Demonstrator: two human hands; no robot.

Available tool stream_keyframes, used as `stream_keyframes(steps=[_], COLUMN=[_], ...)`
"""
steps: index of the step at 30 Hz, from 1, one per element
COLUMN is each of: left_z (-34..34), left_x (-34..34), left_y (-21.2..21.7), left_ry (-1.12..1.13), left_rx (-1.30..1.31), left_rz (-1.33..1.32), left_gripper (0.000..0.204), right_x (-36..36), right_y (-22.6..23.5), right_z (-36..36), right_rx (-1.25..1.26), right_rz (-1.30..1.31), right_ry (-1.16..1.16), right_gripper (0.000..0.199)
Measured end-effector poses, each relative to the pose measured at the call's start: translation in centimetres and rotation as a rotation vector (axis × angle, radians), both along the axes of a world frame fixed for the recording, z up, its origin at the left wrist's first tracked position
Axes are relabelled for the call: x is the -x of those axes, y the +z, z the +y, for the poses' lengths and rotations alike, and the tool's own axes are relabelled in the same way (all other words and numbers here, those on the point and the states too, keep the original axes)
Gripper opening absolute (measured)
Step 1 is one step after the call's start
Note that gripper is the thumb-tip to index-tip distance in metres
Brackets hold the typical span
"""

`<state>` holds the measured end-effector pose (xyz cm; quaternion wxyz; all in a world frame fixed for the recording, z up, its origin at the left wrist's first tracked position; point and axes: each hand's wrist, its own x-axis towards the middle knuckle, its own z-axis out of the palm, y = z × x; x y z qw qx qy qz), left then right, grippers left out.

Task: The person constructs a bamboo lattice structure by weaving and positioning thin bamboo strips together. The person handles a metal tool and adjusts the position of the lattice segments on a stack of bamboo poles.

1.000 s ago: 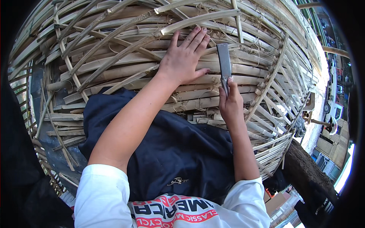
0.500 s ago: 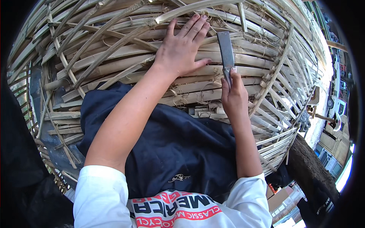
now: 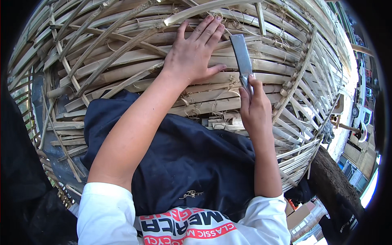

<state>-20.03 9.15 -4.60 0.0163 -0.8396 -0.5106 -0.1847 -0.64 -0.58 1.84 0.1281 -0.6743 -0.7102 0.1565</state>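
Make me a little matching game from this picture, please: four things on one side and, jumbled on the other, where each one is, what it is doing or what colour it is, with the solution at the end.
Things:
1. Left hand
2. Right hand
3. Cloth
4. Shirt

Descriptions:
A. Dark blue and wrinkled
B. Holding a flat metal tool
C. White with printed lettering, at the bottom of the picture
D. Laid on the pale strips

Right pairs: 1-D, 2-B, 3-A, 4-C
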Motion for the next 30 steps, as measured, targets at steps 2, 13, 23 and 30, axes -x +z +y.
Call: stream_keyframes(steps=[2, 13, 23, 30], left_z=[-0.3, 0.5, 0.4, 0.3], left_x=[-0.3, -0.1, 0.1, -0.1], left_y=[0.0, 0.1, 1.2, 2.1], left_ry=[-0.002, -0.006, -0.049, -0.095], left_rx=[0.003, -0.018, -0.006, 0.12], left_rz=[-0.013, -0.034, -0.017, 0.05], left_gripper=[0.092, 0.091, 0.093, 0.098], right_x=[0.1, -0.9, 0.1, -0.6], right_y=[0.7, -2.4, -1.2, -1.4], right_z=[-0.7, 0.3, -1.2, -0.5], right_rx=[-0.243, -0.09, -0.409, -0.344], right_rz=[0.187, -0.077, 0.156, 0.12], right_ry=[0.004, 0.013, 0.055, -0.004], right_gripper=[0.035, 0.038, 0.035, 0.033])
